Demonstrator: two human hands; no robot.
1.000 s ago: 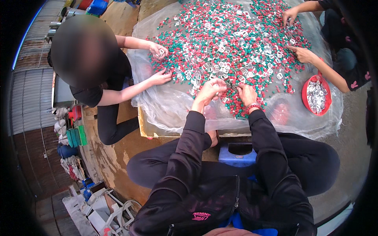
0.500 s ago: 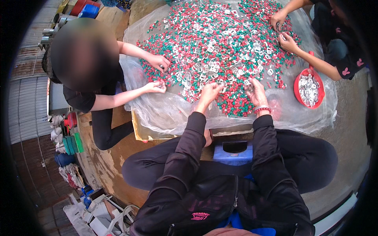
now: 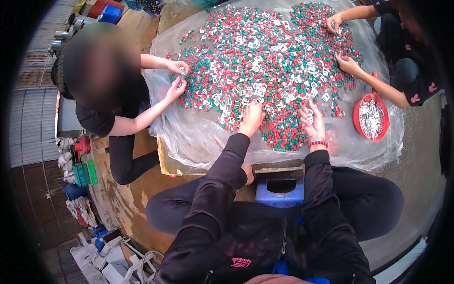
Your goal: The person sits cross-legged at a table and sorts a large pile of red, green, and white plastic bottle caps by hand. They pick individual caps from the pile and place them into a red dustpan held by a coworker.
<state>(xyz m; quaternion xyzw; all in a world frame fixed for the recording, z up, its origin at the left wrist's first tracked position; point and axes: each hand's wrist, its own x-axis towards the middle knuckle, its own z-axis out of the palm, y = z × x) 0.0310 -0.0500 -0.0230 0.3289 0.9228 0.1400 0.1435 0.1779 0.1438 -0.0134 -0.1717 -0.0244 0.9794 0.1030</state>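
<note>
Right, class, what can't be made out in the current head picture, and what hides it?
All in the head view:
Left hand: whether it grips anything, hidden by its own back.
Right hand: how many pale pieces it holds, partly covered by its fingers.
Red bowl: its bottom, under heaped buckles.
Person at right: head, lost at the dark upper edge.
Red and green pieces: exact shape, too small.

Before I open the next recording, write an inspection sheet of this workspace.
Surface: table under see-through plastic sheet.
Work pieces: metal buckles spread among red and green pellets; more buckles in red basin.
Clutter: blue bin upper left; white heap lower left.
Hands: left hand at the buckles, grip unclear; right hand holds buckles.
Cables: pale loop lower left, cable or hose unclear.
Surroundings: two co-workers, one left, one right.
</note>
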